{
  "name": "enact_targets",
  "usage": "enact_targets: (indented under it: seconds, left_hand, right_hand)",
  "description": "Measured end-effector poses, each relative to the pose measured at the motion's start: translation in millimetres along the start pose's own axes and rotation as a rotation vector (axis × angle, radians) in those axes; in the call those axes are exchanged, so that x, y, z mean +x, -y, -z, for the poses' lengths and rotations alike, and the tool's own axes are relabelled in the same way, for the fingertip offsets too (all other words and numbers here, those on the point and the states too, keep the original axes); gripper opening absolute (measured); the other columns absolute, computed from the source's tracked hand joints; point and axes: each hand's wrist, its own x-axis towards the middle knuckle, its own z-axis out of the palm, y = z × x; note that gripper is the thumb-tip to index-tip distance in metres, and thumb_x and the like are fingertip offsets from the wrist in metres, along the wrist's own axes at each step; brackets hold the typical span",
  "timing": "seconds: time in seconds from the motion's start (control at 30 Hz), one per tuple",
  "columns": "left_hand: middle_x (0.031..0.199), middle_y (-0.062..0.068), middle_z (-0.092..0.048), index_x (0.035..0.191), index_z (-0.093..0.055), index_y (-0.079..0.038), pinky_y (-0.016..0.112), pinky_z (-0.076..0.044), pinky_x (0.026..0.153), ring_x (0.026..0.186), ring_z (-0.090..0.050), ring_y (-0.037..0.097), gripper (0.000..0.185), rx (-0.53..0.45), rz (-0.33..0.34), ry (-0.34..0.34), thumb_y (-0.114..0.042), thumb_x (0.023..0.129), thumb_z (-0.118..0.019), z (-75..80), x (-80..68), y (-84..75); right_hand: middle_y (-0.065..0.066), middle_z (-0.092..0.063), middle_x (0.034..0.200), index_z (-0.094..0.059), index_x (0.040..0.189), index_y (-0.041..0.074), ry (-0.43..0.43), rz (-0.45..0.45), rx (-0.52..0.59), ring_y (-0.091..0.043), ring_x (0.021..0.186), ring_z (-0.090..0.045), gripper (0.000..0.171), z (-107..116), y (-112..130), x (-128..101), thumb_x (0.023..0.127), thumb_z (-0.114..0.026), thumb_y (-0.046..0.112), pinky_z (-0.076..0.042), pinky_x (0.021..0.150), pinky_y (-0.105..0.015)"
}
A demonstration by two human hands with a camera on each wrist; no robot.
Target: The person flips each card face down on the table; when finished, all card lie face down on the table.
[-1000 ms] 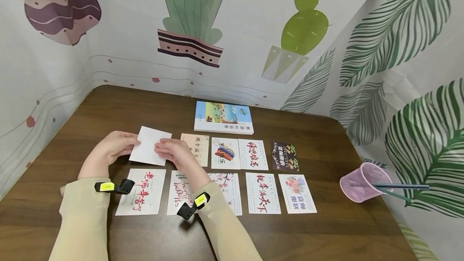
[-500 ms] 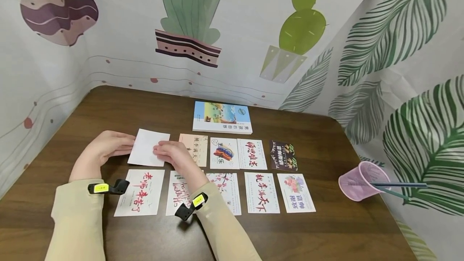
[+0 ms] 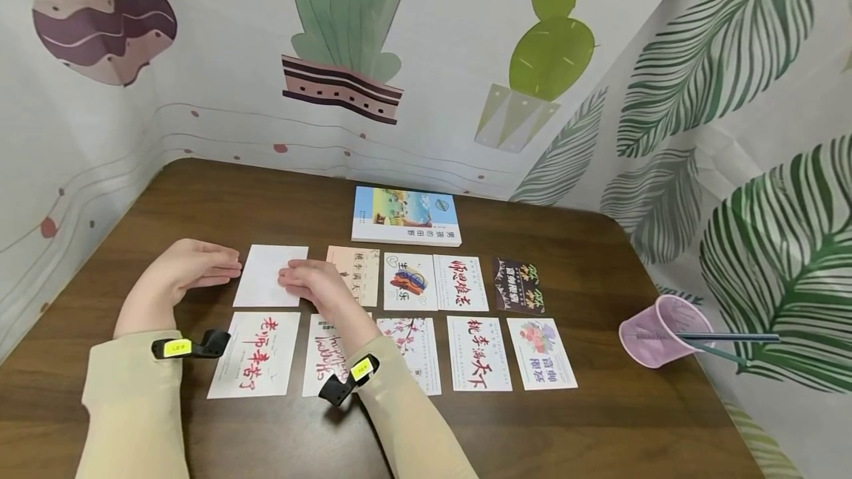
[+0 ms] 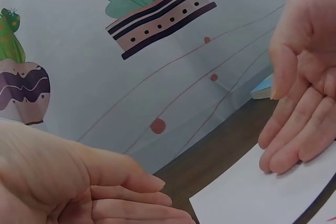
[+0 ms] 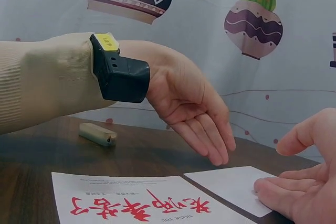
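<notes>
A blank white card (image 3: 262,279) lies at the left end of the back row of cards. Just off its left edge is my left hand (image 3: 196,268), fingers straight and holding nothing. The fingertips of my right hand (image 3: 322,287) rest on the card's right side, as the left wrist view also shows. Below it lies a white card with red lettering (image 3: 256,353). My right hand and wrist partly cover a card with red script (image 3: 322,361) and a peach card (image 3: 356,265).
More printed cards continue the two rows rightward, among them a dark card (image 3: 519,287) and a flower card (image 3: 542,353). Behind them lies a book (image 3: 406,216). A pink cup (image 3: 655,335) lies tipped at the right with pens sticking out. A small beige block (image 5: 98,134) sits at the left.
The white card has come down flat and squared up with the row. My left hand has let go of its edge and drawn away left; my right hand stays at its right side.
</notes>
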Motion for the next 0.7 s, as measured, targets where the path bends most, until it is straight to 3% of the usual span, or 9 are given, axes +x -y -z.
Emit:
enact_targets:
  seconds: [0.23, 0.4, 0.57, 0.7]
  left_hand:
    - [0.127, 0.025, -0.062, 0.139, -0.037, 0.018, 0.022, -0.058, 0.085, 0.088, -0.067, -0.004, 0.058, -0.014, -0.032, -0.039, -0.023, 0.101, -0.054, -11.2, 2.8, -6.8]
    - [0.137, 0.032, -0.052, 0.141, -0.036, 0.016, 0.022, -0.056, 0.090, 0.092, -0.066, -0.005, 0.059, -0.039, -0.074, -0.043, -0.027, 0.103, -0.049, -32.2, 10.5, -16.3]
    - [0.136, 0.033, -0.051, 0.141, -0.035, 0.018, 0.029, -0.053, 0.096, 0.100, -0.069, 0.005, 0.057, -0.070, -0.074, -0.043, -0.026, 0.105, -0.041, -52.5, 18.7, -25.3]
    - [0.137, 0.035, -0.049, 0.141, -0.034, 0.018, 0.032, -0.051, 0.099, 0.112, -0.067, 0.017, 0.055, -0.116, -0.088, -0.003, -0.024, 0.106, -0.039, -64.9, 22.5, -29.8]
  right_hand:
    - [-0.024, -0.064, 0.124, -0.052, 0.132, -0.011, -0.017, 0.042, 0.014, -0.031, 0.117, -0.063, 0.042, -0.1, 9.6, -4.8, 0.093, -0.058, 0.003, -0.052, 0.101, -0.031]
    - [-0.021, -0.066, 0.123, -0.054, 0.132, -0.009, -0.053, 0.074, -0.054, -0.029, 0.113, -0.066, 0.043, 6.1, 21.4, -12.3, 0.092, -0.061, 0.007, -0.054, 0.099, -0.031]
    - [-0.023, -0.065, 0.124, -0.053, 0.133, -0.010, -0.114, 0.099, -0.113, -0.029, 0.113, -0.066, 0.044, 26.5, 28.9, -20.2, 0.093, -0.059, 0.007, -0.054, 0.098, -0.032]
    - [-0.024, -0.063, 0.126, -0.052, 0.134, -0.009, -0.150, 0.082, -0.135, -0.031, 0.116, -0.064, 0.045, 49.5, 36.6, -27.9, 0.093, -0.059, 0.006, -0.053, 0.100, -0.033]
